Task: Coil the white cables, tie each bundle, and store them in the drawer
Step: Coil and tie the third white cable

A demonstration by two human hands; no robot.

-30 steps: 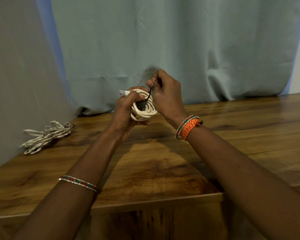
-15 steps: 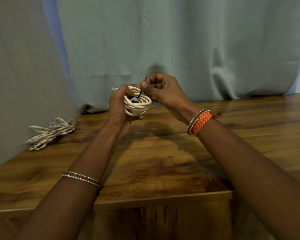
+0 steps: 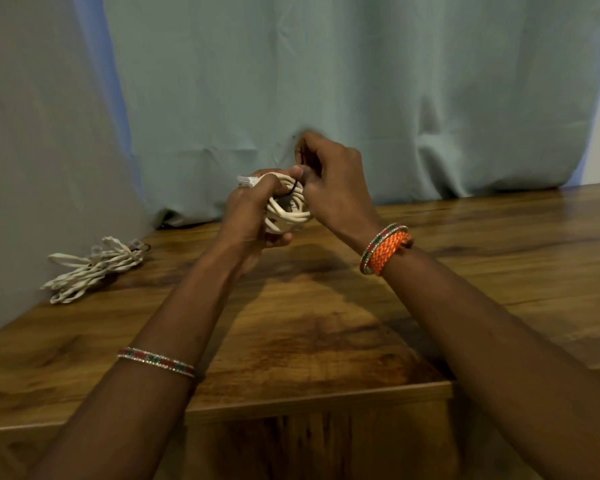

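My left-hand fingers (image 3: 257, 188) are curled round the coiled white cable (image 3: 286, 211), clamping the loops so they cannot spring apart, while the right hand (image 3: 329, 188) has its thumb and fingertips pinched together on a thin black tie (image 3: 293, 187) that runs across the top of the coil. I judge that I am in the middle of binding this bundle: the left hand (image 3: 253, 216) holds it up off the wooden table (image 3: 326, 323), out in the middle and far from me, so that the tie can pass through the centre and round the loops. A clear connector (image 3: 245, 181) sticks out on the left of the coil, above my left knuckles. A second white cable bundle (image 3: 94, 268) lies on the table far to the left, close to the grey wall, folded long; whether it is tied I cannot tell. No open drawer shows, only wooden panelling below the near table edge, so storing is not yet begun.
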